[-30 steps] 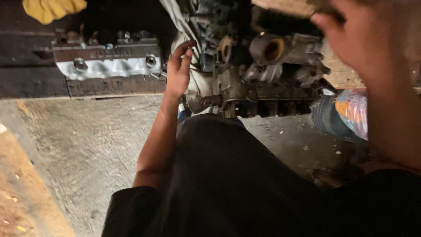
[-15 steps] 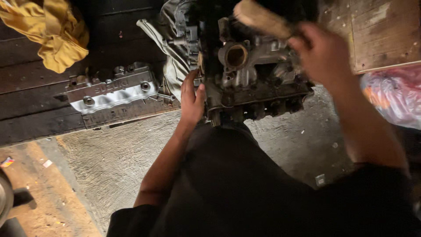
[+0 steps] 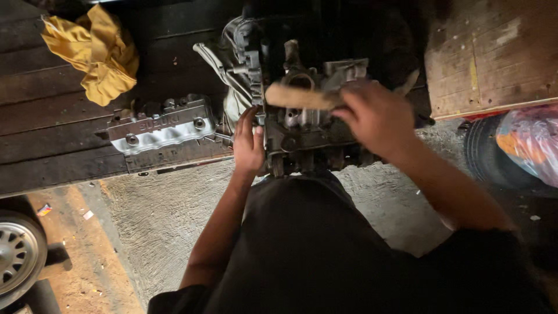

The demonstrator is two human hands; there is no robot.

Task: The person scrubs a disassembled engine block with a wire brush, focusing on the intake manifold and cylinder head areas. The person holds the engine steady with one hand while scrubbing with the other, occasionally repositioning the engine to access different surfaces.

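Two hands work at a greasy engine block (image 3: 308,125) standing at the edge of a dark plank floor (image 3: 52,139), just ahead of the person's knees. Far left, a car wheel (image 3: 17,256) shows at the frame's edge, and a crumpled yellow cloth (image 3: 96,49) lies on the planks. Next to the right, a silver valve cover (image 3: 163,125) rests just beside the engine block. The left hand (image 3: 249,145) lies flat against the block's left side, fingers spread and grasping nothing. The right hand (image 3: 378,119) hovers over the top of the block, clenched around one end of a pale wooden stick (image 3: 299,96), which lies crosswise above the block and points left. The block itself is dark and grimy, with metal brackets, round ports and a loose grey hose along its left side. Right of it sit a worn wooden board (image 3: 494,55) and a plastic bag (image 3: 532,142). Compared with half a second ago, the stick has dropped from a raised slant to nearly level, and the right hand has come lower over the block; the left hand stays put.
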